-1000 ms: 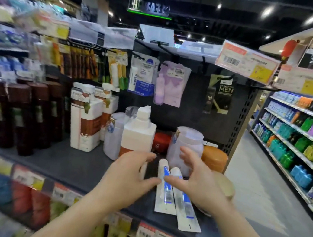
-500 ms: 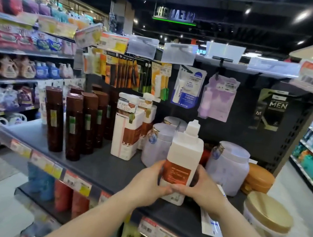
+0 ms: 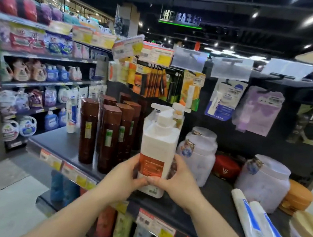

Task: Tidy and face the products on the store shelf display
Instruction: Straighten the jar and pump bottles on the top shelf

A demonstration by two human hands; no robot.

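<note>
Fingers [image 3: 180, 165] of right hand [image 3: 179, 182] curl round the lower right side of the white pump bottle [image 3: 158, 148]; left hand [image 3: 125, 175] wraps the lower left side. Thumbs meet at the front, low on the bottle. Both clamped on it.

Bottle sits upright at the front edge of the shelf [image 3: 65, 146]. Can't tell if the base is fully down or just off the surface. Orange panel with small print faces the camera; text too blurred to say if that is front or back. Pump spout points to about 10 o'clock.

From the bottle: brown bottles [image 3: 108, 138] in a cluster at 9 o'clock, near but apart. A matching pump bottle [image 3: 178, 113] directly behind at 12. Pale lidded jars [image 3: 198, 155] at 2 to 3 o'clock, just beside the right hand. Red tub [image 3: 226, 169] further at 3. Two white-blue tubes [image 3: 256, 229] lie flat at 4 o'clock, well apart.

Step in hand, my read: face and seat this bottle.
- Keep grip low, twist about the vertical axis, don't tilt; tall and top-heavy with the pump.
- Set the base flat, in line with the matching bottle behind.
- Watch the right knuckles against the jar.
- Leave a gap to the brown bottles; narrow bases, likely to domino.
- Release one hand at a time.
</note>
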